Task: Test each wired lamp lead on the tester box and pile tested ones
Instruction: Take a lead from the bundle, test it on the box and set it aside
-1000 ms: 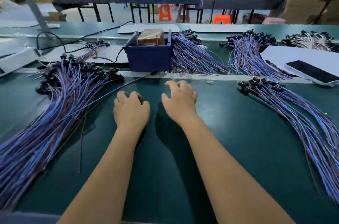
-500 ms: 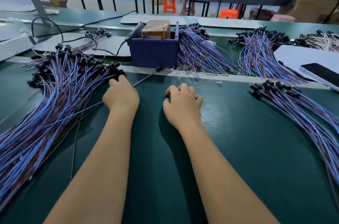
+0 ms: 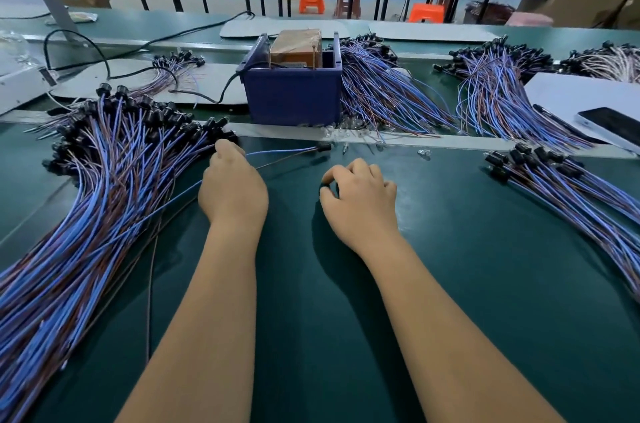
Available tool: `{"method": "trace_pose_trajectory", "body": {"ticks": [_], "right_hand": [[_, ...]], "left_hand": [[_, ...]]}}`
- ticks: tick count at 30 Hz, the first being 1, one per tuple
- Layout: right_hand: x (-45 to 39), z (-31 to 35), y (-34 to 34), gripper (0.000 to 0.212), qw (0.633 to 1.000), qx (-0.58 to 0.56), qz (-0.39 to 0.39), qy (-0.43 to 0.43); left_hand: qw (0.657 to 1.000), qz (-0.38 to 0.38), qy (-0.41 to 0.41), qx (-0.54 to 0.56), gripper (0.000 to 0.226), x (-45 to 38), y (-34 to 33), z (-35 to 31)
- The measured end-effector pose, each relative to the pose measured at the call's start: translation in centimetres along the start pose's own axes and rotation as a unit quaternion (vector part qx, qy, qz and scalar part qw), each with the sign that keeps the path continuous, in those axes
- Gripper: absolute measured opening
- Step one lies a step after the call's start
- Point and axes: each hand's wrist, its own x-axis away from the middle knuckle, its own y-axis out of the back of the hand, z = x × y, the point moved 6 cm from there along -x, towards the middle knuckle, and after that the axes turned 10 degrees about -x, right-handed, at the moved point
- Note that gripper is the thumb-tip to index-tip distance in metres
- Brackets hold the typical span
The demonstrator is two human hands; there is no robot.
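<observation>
We judge ourselves at the pick-up step: our left hand (image 3: 232,189) reaches the big lead pile (image 3: 104,201), grip hidden, our right hand (image 3: 360,196) pinches a black lamp socket (image 3: 325,188), and next its lead must reach the blue tester box (image 3: 293,93) beyond.

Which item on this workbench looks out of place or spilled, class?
Small clear glass bulbs lie scattered loose along the pale strip in front of the blue tester box, one stray out on the green mat. Everything else lies in bundles, so they look spilled. One lamp lead also lies alone beside the left hand.
</observation>
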Motion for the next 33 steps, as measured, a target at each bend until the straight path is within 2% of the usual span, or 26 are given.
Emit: {"method": "trace_pose_trajectory", "body": {"ticks": [4,6,8,10,12,14,16,17,19,21,22,24,26,28,31,33], "right_hand": [[0.0,-0.5,0.2,0.019,0.998,-0.06,0.002,-0.019],[-0.2,-0.7,0.2,0.023,0.996,-0.086,-0.004,-0.022],[-0.1,-0.9,0.6,0.026,0.984,-0.175,-0.025,-0.026],[0.2,-1.0,1.0,0.031,0.946,-0.319,-0.042,-0.039],[0.1,-1.0,1.2,0.035,0.897,-0.438,-0.036,-0.041],[-0.1,-0.7,0.9,0.031,0.825,-0.561,0.007,-0.064],[-0.2,0.0,0.0,0.032,0.75,-0.65,0.077,-0.095],[-0.2,0.4,-0.4,0.036,0.725,-0.672,0.109,-0.105],[-0.3,0.6,-0.7,0.046,0.696,-0.697,0.132,-0.112],[-0.5,0.3,-0.3,0.041,0.673,-0.72,0.112,-0.129],[-0.5,-0.1,-0.1,0.033,0.662,-0.729,0.099,-0.143],[-0.5,-1.1,0.4,0.027,0.644,-0.744,0.061,-0.166],[-0.5,-2.4,0.8,0.027,0.634,-0.749,-0.009,-0.194],[-0.4,-3.2,0.9,0.026,0.62,-0.751,-0.061,-0.217],[-0.4,-3.2,0.9,0.027,0.621,-0.752,-0.062,-0.211],[-0.4,-2.9,0.8,0.027,0.641,-0.739,-0.051,-0.201]], "left_hand": [[0.985,-0.043,-0.017,0.167,0.017,0.0,0.5,-0.2],[0.955,-0.038,-0.012,0.293,0.018,0.2,0.6,-0.7],[0.912,-0.026,0.011,0.408,0.026,0.3,0.8,-1.1],[0.841,-0.001,0.038,0.539,0.031,0.3,0.6,-1.8],[0.733,0.061,0.046,0.676,0.031,0.8,0.3,-3.0],[0.633,0.157,0.03,0.758,0.026,1.8,-0.1,-4.8],[0.567,0.265,-0.005,0.78,0.016,3.2,-0.2,-6.6],[0.55,0.319,-0.026,0.771,0.017,3.8,-0.3,-7.3],[0.55,0.41,-0.07,0.724,0.023,4.8,-0.6,-8.2],[0.567,0.475,-0.094,0.666,0.027,5.5,-0.9,-8.7],[0.581,0.5,-0.094,0.635,0.029,5.9,-1.2,-8.8],[0.632,0.523,-0.086,0.565,0.037,6.3,-2.1,-8.6],[0.692,0.503,-0.074,0.513,0.044,6.2,-2.9,-8.2],[0.726,0.47,-0.075,0.497,0.034,6.0,-3.3,-8.1],[0.786,0.396,-0.083,0.468,0.014,5.6,-3.3,-8.0],[0.83,0.333,-0.069,0.443,0.017,5.3,-3.2,-7.6]]}}
